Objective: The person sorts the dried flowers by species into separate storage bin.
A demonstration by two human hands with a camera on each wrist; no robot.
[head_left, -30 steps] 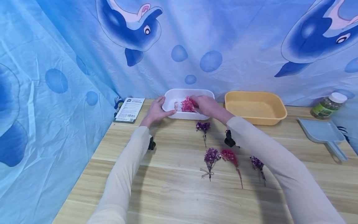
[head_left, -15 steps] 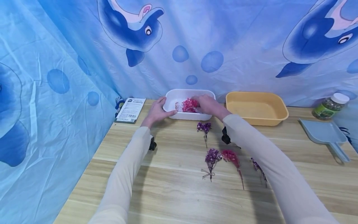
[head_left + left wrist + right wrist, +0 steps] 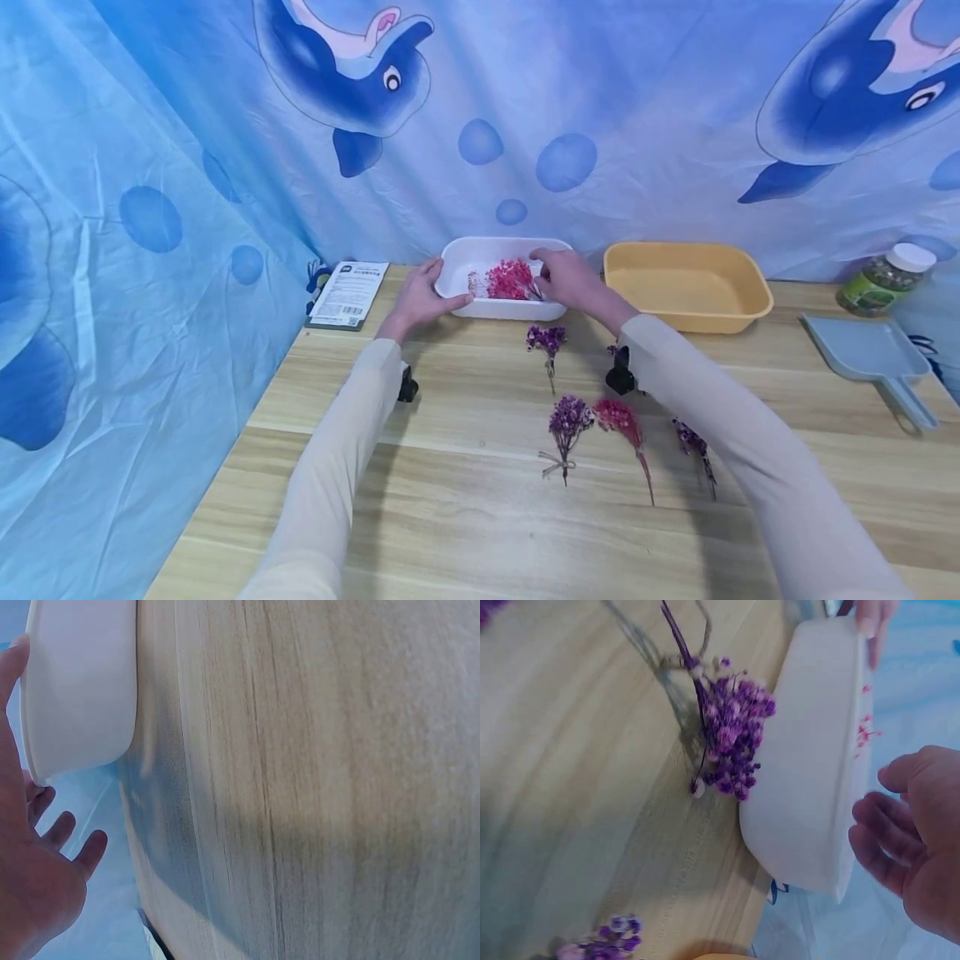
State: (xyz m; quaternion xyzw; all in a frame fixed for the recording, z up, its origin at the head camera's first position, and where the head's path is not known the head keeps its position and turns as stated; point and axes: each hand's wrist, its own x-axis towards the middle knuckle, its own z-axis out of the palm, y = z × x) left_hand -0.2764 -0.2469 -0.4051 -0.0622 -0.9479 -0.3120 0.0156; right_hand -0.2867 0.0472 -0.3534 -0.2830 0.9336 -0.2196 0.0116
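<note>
At the back of the table stands a white plastic basin (image 3: 503,309). My left hand (image 3: 420,298) grips its left end, the thumb at the front rim and the index finger at the corner; the other fingers hang off it in the left wrist view. Inside lies a bunch of red dried flowers (image 3: 510,279), stems to the right. Beside those stems, over the basin's right end, is my right hand (image 3: 568,279). Its fingers are loosely bent, and nothing shows between them in the right wrist view. A purple dried-flower bunch (image 3: 731,731) lies just in front of the basin.
A yellow basin (image 3: 686,321) stands right of the white one. Nearer me lie a tied purple bunch (image 3: 568,421), a red bunch (image 3: 618,419) and another purple bunch (image 3: 690,439). Farther right are a grey-blue dustpan (image 3: 866,346) and a jar (image 3: 885,281). A packet (image 3: 348,293) lies left.
My right hand has come off the red flowers and shifted right, leaving the bunch and its stems in plain sight in the white basin. The left hand keeps its grip there.
</note>
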